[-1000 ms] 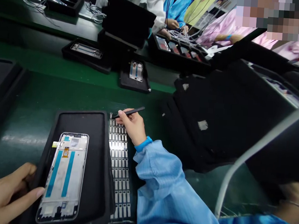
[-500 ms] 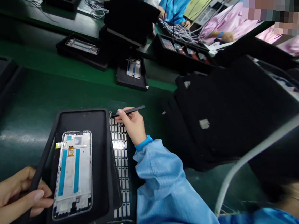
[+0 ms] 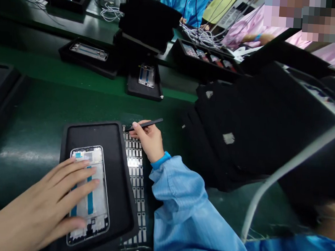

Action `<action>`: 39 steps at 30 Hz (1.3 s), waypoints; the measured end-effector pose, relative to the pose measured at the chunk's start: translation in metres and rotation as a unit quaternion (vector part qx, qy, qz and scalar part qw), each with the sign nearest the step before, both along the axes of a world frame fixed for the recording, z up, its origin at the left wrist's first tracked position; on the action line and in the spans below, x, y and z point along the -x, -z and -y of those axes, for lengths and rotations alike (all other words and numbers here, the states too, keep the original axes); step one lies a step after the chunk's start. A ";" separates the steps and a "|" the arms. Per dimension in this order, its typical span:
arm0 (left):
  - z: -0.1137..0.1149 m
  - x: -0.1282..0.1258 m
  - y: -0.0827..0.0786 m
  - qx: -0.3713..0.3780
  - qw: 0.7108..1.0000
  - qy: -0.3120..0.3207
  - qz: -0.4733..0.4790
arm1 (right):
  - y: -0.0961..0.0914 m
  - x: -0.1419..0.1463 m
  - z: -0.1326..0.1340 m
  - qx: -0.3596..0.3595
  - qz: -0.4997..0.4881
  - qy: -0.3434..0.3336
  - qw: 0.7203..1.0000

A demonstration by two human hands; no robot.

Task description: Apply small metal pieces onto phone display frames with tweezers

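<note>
Right grip (image 3: 151,139) pinching tweezers (image 3: 154,122), left grip (image 3: 52,196) spread over phone frame (image 3: 101,197), apparently touching

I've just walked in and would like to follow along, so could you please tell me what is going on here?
A person is working with both hands at a green table. The left hand is spread over a phone frame lying in a black tray. The right hand holds dark tweezers at the far end of a sheet of small metallic parts beside the tray; whether the tips grip a part is unclear.
</note>
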State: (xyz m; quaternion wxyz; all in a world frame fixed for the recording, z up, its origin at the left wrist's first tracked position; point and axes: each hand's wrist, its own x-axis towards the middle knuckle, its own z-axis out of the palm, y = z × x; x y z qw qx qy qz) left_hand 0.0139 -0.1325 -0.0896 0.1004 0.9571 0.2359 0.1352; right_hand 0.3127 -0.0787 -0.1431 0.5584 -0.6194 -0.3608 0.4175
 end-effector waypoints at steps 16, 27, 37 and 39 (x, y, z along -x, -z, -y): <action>-0.058 -0.098 0.014 -0.041 0.993 0.074 -0.079 | -0.003 0.004 -0.001 0.004 0.002 -0.007 1.000; -0.054 -0.112 0.024 -0.046 0.997 0.031 -0.061 | -0.006 0.004 -0.003 0.018 -0.014 0.002 1.000; -0.054 -0.113 0.023 -0.028 0.998 0.026 -0.047 | -0.006 0.005 -0.005 0.020 -0.012 0.000 1.000; -0.053 -0.113 0.023 -0.026 0.998 0.026 -0.046 | -0.006 0.005 -0.006 0.017 -0.017 -0.001 1.000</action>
